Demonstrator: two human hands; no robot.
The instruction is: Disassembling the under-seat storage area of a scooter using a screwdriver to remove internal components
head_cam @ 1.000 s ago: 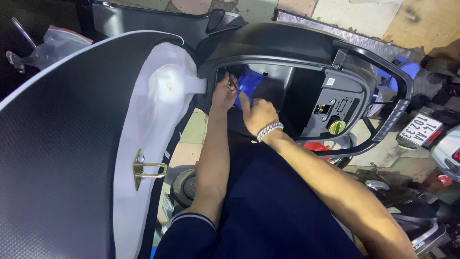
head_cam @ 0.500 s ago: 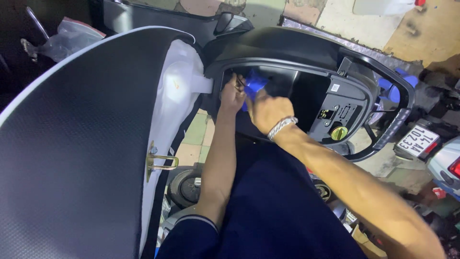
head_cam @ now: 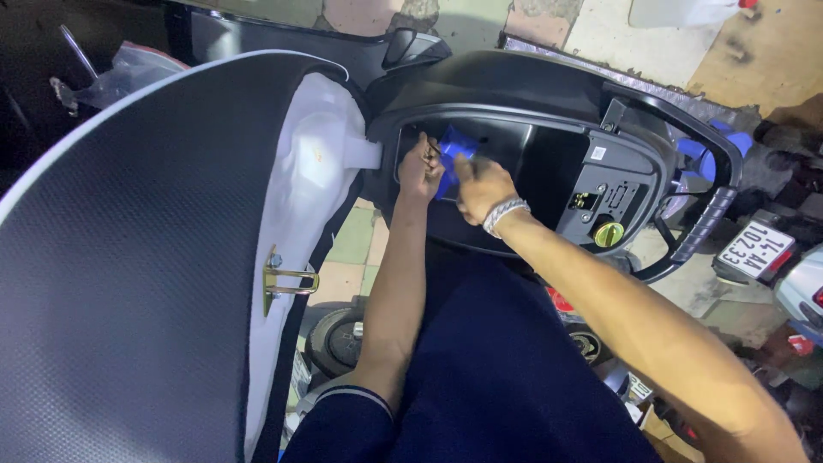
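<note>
Both my hands reach into the open under-seat compartment [head_cam: 549,163] of a black scooter. My left hand [head_cam: 420,169] is closed around a small dark part at the compartment's left wall. My right hand [head_cam: 480,187], with a silver bracelet at the wrist, pinches a blue object [head_cam: 453,147] just beside the left hand. What exactly the blue object is stays partly hidden behind the fingers. The raised seat [head_cam: 129,257], black textured top and white underside, stands to the left with a brass latch hook [head_cam: 287,279].
A yellow filler cap [head_cam: 609,233] sits at the compartment's right end, inside the black grab rail [head_cam: 694,223]. A licence plate of another vehicle [head_cam: 756,250] is at the right. A tyre [head_cam: 339,343] and tiled floor show below my arms.
The view has shifted and closed in a little. My right hand has moved left and up, nearer my left hand at the blue object.
</note>
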